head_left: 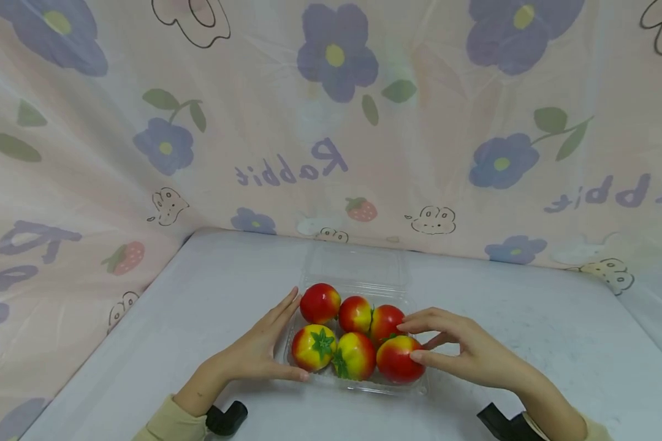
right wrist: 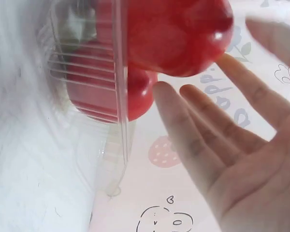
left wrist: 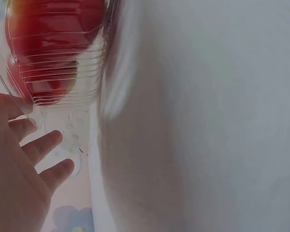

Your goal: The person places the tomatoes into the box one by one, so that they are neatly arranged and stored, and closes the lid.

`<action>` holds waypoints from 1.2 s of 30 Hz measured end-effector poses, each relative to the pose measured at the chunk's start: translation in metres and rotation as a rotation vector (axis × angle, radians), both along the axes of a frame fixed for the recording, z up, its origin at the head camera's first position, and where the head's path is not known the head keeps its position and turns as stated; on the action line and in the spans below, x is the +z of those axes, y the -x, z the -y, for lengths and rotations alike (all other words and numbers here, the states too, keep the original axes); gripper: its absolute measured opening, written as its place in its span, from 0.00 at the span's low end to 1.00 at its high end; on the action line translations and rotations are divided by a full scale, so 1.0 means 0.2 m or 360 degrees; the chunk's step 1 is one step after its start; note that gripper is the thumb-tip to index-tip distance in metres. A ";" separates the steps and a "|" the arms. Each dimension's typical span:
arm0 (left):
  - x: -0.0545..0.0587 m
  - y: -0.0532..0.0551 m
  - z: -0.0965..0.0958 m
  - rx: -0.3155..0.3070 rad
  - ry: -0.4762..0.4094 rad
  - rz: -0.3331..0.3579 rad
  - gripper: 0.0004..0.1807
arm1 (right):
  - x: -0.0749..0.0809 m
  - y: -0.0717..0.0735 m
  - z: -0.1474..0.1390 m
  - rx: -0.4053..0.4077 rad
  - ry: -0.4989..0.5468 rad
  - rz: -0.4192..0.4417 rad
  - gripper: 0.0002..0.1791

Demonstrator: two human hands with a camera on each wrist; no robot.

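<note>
Several red-and-yellow tomatoes, glossy and with green leafy tops, lie in two rows in a clear plastic box (head_left: 410,388). My left hand (head_left: 262,348) is at the box's left side, thumb at the near corner and fingers along the edge. In the left wrist view, its fingers are spread beside the ribbed wall. My right hand (head_left: 460,346) is over the right side, its thumb and fingertips at the front right tomato (head_left: 399,360). In the right wrist view, a fingertip meets the red tomato (right wrist: 179,36), while the other fingers stay loosely extended.
The box's clear lid (head_left: 358,266) lies folded back behind the tomatoes. A white cloth (head_left: 529,324) covers the table. Behind and to the left hangs a curtain (head_left: 287,122) printed with flowers and rabbits.
</note>
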State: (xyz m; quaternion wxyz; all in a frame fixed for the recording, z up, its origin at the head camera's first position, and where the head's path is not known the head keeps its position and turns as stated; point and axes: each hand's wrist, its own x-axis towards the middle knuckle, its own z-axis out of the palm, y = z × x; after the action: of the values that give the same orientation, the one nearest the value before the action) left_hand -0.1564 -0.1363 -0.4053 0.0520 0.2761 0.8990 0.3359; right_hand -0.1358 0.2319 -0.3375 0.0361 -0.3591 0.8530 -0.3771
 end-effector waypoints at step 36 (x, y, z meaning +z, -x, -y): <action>-0.01 0.01 0.01 -0.0012 0.0000 0.0017 0.66 | -0.14 0.17 -0.05 -0.0083 0.0141 0.0125 0.18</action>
State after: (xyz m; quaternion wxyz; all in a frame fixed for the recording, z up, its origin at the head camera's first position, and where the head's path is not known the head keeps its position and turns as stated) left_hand -0.1576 -0.1392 -0.4068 0.0581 0.2777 0.8976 0.3374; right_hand -0.1693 0.2422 -0.3651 0.0436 -0.3231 0.8424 -0.4290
